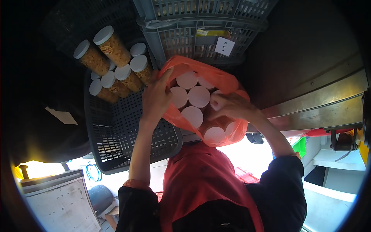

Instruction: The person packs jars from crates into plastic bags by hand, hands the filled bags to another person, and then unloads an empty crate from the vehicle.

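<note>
A thin red plastic bag (241, 133) is spread wide in front of me, with several white-lidded jars (199, 96) standing upright inside. My left hand (157, 96) grips the bag's left rim, its fingers bent over the edge. Through the mouth of the bag reaches my right hand (232, 106), its fingers curled at a jar whose lid is partly covered by the hand. The lower fingers are hidden among the jars. Left of the bag, a black plastic basket (135, 154) holds several clear jars of golden-brown food (116, 49) with white lids, some lying tilted on others.
Stacked grey crates (177, 40) rise behind the bag, one bearing a white paper label (225, 46). A metal-edged dark panel (313, 102) runs along the right. Below, past my red apron (205, 174), are a bright floor and a worn white board (62, 205) at lower left.
</note>
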Available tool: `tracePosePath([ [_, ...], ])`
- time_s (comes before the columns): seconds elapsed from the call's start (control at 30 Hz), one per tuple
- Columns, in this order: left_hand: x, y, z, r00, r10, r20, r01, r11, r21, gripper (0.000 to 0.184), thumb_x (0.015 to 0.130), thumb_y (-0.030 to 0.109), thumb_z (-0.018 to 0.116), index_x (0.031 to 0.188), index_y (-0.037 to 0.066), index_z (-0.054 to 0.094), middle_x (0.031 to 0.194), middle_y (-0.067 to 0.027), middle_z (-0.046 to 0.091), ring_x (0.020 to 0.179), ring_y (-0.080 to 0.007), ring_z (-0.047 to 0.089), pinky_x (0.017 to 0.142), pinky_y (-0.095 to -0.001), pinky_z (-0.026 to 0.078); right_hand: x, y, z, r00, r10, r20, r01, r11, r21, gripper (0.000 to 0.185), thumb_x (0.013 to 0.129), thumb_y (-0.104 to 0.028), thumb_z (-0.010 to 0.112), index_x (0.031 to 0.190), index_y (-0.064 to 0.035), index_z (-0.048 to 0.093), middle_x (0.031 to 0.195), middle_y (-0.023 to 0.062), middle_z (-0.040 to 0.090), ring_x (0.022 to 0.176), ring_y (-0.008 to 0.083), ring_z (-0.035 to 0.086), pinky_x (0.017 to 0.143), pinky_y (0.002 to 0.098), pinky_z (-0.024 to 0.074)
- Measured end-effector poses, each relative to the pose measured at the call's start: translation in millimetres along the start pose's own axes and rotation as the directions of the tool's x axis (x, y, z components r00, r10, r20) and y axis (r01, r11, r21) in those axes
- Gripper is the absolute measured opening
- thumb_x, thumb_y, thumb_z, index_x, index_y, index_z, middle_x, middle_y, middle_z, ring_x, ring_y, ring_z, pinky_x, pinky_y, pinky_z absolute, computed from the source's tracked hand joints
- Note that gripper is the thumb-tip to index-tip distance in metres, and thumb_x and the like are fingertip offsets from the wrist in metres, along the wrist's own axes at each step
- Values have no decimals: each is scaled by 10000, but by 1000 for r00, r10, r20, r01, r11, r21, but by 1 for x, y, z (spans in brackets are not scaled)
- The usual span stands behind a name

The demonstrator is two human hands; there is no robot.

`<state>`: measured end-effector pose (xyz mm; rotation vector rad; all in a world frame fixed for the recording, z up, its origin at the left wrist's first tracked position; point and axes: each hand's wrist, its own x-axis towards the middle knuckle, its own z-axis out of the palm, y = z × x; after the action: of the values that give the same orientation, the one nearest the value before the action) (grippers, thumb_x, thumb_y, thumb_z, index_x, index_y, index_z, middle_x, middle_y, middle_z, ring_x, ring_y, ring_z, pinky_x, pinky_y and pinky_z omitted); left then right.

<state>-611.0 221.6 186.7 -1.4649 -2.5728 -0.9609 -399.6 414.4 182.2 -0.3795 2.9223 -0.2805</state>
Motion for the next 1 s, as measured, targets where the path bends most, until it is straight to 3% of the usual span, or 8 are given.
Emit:
tracePosePath([
  [0.27,-10,-6,-13,1000,27,12,-27,1000,7,547,803,20,605,1341,114,567,1254,-259,529,918,-417,672,788,-494,555,-66,-32,-12,922,311,-231,-361,905,-223,521,817,-11,630,1216,-344,666,1195,108,494,796,234,682,659,367,593],
  [0.33,-21,2,-21,999,49,5,-49,995,82,523,811,22,611,1325,108,575,1218,-244,545,911,-415,671,775,-493,554,-81,-44,-21,754,546,-365,-653,567,-502,544,819,-2,627,1264,-314,640,1237,170,463,740,242,695,581,365,596],
  [0.57,-27,69,-50,974,202,106,-187,973,-137,352,845,5,604,1193,33,649,1022,-166,575,836,-410,649,733,-498,524,-94,-31,-17,442,767,-466,-850,193,-490,508,763,12,700,1223,-154,565,884,175,650,681,287,703,561,339,607],
  [0.67,-31,72,-54,968,196,156,-143,945,-295,391,847,-15,592,1232,23,651,986,-157,557,906,-341,651,799,-465,504,-107,-56,-43,531,740,-412,-845,430,-317,447,787,32,675,1191,-106,543,724,142,656,764,302,714,645,360,621],
  [0.8,-45,64,-59,969,125,215,1,862,-507,508,825,-61,578,1322,31,615,1106,-153,588,1146,-267,604,966,-370,459,-118,-86,-43,369,763,-530,-574,636,516,419,825,59,590,1218,-72,527,781,113,658,802,241,706,713,360,599],
  [0.83,-51,64,-58,962,180,206,-23,804,-594,596,800,-94,565,1381,35,564,1106,-92,559,1103,-198,565,947,-301,424,-123,-92,-35,237,798,-554,-226,600,767,421,837,60,561,1234,-74,521,774,94,646,789,213,697,708,346,586],
  [0.93,-57,61,-55,941,230,248,9,715,-699,712,766,-136,533,1454,46,499,1172,-30,537,1108,-123,519,961,-226,378,-141,-110,-18,62,967,-249,107,242,964,409,874,44,518,1268,-64,505,705,66,575,664,151,642,605,288,541],
  [1.0,-58,63,-58,925,243,292,44,696,-717,737,758,-145,515,1468,52,485,1236,-29,545,1156,-117,513,994,-220,367,-141,-130,-22,51,975,-215,45,213,976,301,943,-10,511,1237,-71,500,622,21,503,522,86,506,496,239,435],
])
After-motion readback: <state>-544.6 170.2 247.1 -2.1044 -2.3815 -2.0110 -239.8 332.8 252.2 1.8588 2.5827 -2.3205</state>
